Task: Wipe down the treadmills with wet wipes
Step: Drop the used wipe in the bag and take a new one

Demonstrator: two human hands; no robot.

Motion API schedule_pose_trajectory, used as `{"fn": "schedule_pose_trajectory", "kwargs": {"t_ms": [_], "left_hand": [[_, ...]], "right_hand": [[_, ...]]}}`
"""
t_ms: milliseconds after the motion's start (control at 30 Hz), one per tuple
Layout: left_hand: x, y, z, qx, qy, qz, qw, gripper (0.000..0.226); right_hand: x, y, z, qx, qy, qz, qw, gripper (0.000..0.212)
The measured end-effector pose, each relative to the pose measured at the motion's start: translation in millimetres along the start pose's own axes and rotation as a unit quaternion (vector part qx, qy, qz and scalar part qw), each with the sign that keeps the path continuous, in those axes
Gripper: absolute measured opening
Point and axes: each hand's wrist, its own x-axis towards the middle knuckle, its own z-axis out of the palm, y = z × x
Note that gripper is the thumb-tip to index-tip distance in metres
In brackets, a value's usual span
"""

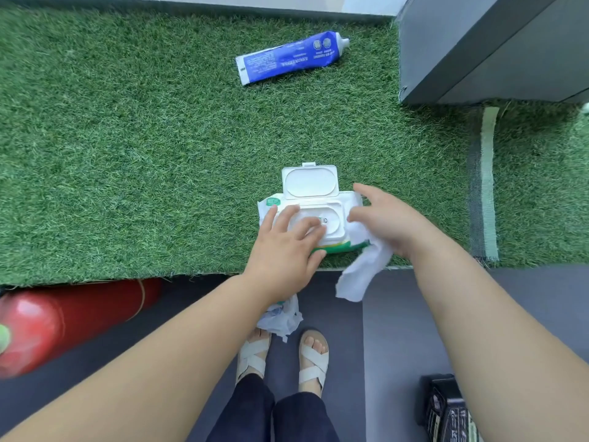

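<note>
A white and green wet wipes pack (350,200) lies on the artificial grass near its front edge, with its white flip lid (309,182) standing open. My left hand (287,247) rests on the pack, its fingers spread over the dispensing opening. My right hand (384,221) hovers over the pack's right end and holds a white wet wipe (361,275) that hangs down past the grass edge. A crumpled wipe (280,319) shows below my left wrist; I cannot tell whether it is held. No treadmill is in view.
A blue tube (293,57) lies farther back on the grass (127,154). A grey cabinet (478,49) stands at the back right. A red cylinder (63,317) lies on the grey floor at the left, a black packet (446,409) at the bottom right. My sandalled feet (282,355) stand below.
</note>
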Motion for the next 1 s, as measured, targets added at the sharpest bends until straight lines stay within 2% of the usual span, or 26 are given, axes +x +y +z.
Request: {"fn": "schedule_pose_trajectory", "kwargs": {"t_ms": [67,133,200,233,267,300,333,367,400,467,500,567,600,700,800,867,933,967,1000], "left_hand": [[2,-2,-7,-0.097,0.053,-0.028,0.993,0.043],[6,-4,-18,-0.188,0.126,-0.12,0.966,0.038],[12,-5,-29,-0.285,0.166,-0.234,0.915,0.037],[16,-5,-34,-0.358,0.156,-0.288,0.874,0.042],[18,-3,-39,-0.421,0.13,-0.323,0.837,0.047],[19,-3,-40,-0.46,0.105,-0.325,0.82,0.047],[16,-3,-41,-0.457,0.09,-0.29,0.836,0.046],[11,-2,-40,-0.425,0.08,-0.238,0.87,0.047],[4,1,-38,-0.375,0.065,-0.187,0.905,0.052],[-9,-1,-24,-0.223,0.012,-0.097,0.97,0.059],[-15,-2,-14,-0.14,-0.025,-0.062,0.988,0.058],[-23,-4,-2,-0.026,-0.088,-0.041,0.995,0.057],[-25,-4,2,0.003,-0.09,-0.036,0.995,0.059],[-22,-4,4,0.029,-0.132,-0.043,0.99,0.064],[-18,-4,-4,0.061,-0.156,-0.051,0.985,0.067],[-14,1,-16,0.015,-0.153,-0.07,0.986,0.061],[-12,15,-37,-0.125,-0.116,-0.139,0.975,0.049],[-12,26,-51,-0.241,-0.108,-0.185,0.947,0.046],[-13,40,-68,-0.379,-0.118,-0.222,0.891,0.047]], "right_hand": [[8,-4,4,0.081,-0.031,0.011,0.996,0.063],[14,-7,7,0.215,-0.086,0.029,0.972,0.052],[13,-9,6,0.32,-0.113,0.03,0.94,0.037],[11,-8,5,0.345,-0.108,0.021,0.932,0.032],[8,-5,4,0.346,-0.098,0.008,0.933,0.028],[3,-1,3,0.31,-0.087,-0.008,0.947,0.029],[-2,5,4,0.229,-0.073,-0.029,0.97,0.032],[-8,11,5,0.109,-0.054,-0.053,0.991,0.038],[-13,18,8,-0.025,-0.039,-0.072,0.996,0.046],[-23,30,18,-0.232,-0.038,-0.087,0.968,0.064],[-27,33,24,-0.293,-0.041,-0.083,0.951,0.071],[-31,38,36,-0.351,-0.036,-0.075,0.933,0.079],[-31,38,41,-0.36,-0.031,-0.067,0.93,0.08],[-24,36,47,-0.355,-0.014,-0.054,0.933,0.079],[-22,35,45,-0.283,-0.041,-0.057,0.956,0.072],[-26,33,42,-0.137,-0.022,-0.055,0.989,0.058],[-40,28,39,0.073,0.003,-0.038,0.997,0.052],[-50,25,36,0.185,0.002,-0.028,0.982,0.058],[-62,23,33,0.282,-0.008,-0.021,0.959,0.071]]}}
